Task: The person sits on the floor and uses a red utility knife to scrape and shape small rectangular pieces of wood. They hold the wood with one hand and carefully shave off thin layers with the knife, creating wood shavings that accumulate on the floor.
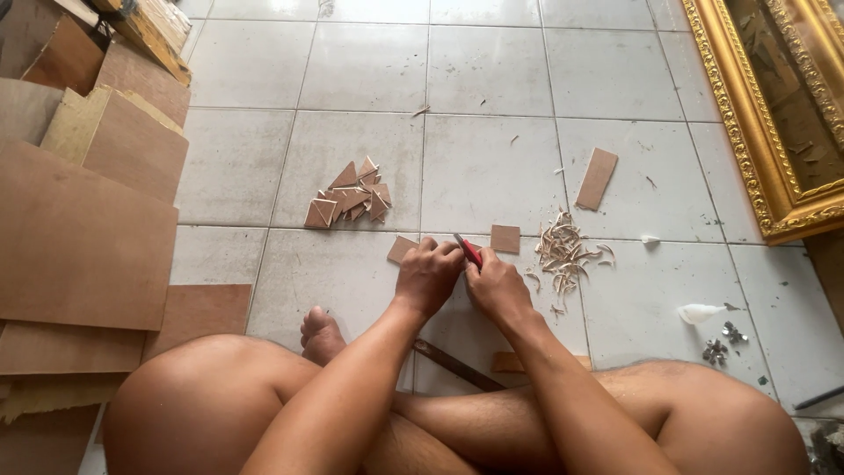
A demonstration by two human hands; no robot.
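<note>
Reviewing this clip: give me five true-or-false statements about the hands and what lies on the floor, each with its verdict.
1. The right hand holds a red-handled cutter. True.
2. The pile of triangular wooden pieces lies right of the hands. False: it lies up and to their left.
3. Pale wood shavings lie on the tiles just right of the hands. True.
4. The gilded picture frame lies along the left edge. False: it is at the upper right; brown boards are stacked on the left.
5. The left hand rests on the person's knee. False: it is down at the tiled floor, beside the right hand.
</note>
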